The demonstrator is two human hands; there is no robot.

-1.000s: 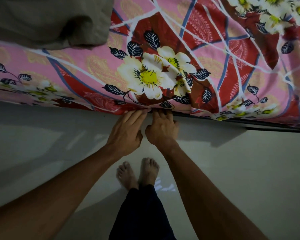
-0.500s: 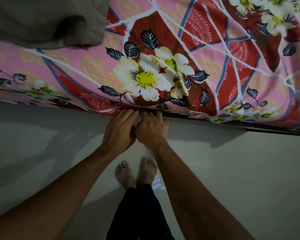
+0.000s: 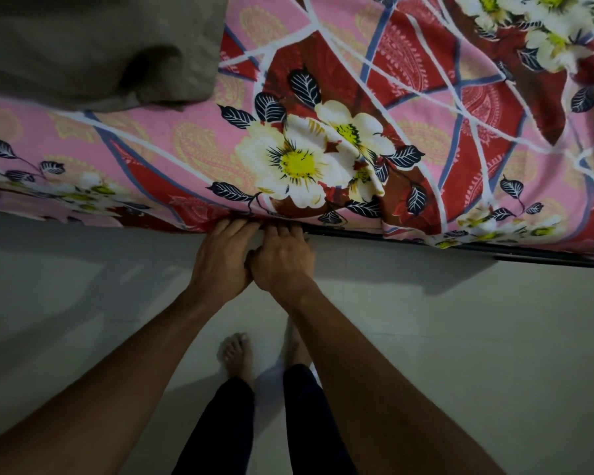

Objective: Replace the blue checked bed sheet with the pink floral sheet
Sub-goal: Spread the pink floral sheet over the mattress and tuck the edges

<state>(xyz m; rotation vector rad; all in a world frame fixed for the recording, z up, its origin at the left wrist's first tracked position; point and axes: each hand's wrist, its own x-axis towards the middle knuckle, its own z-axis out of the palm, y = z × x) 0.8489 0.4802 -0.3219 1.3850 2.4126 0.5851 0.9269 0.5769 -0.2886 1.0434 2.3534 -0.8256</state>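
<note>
Pink floral sheet (image 3: 192, 156) is on the mattress, spread out above and to both sides of my hands; its edge hangs right at my fingertips. No blue checked sheet in view, so I judge the swap itself done and this is tuck-in. Grey-brown pillow (image 3: 93, 46) sits up and left of my hands, on the sheet. Pale floor (image 3: 460, 337) below my hands, my bare feet straight under them. Dark bed frame edge (image 3: 426, 243) runs off to the right of my right hand.

Left hand (image 3: 220, 262) and right hand (image 3: 283, 265): knuckles up, fingers pushed in under the sheet's lower edge, fingertips hidden. Can't tell if they pinch fabric or just press it in.

Change over the last second: hands were slightly apart, now touching side by side, and they've slid a bit left along the edge. Reads as working the tuck along this side. Sheet still bunches just right of my right hand; that stretch likely needs another pass.
</note>
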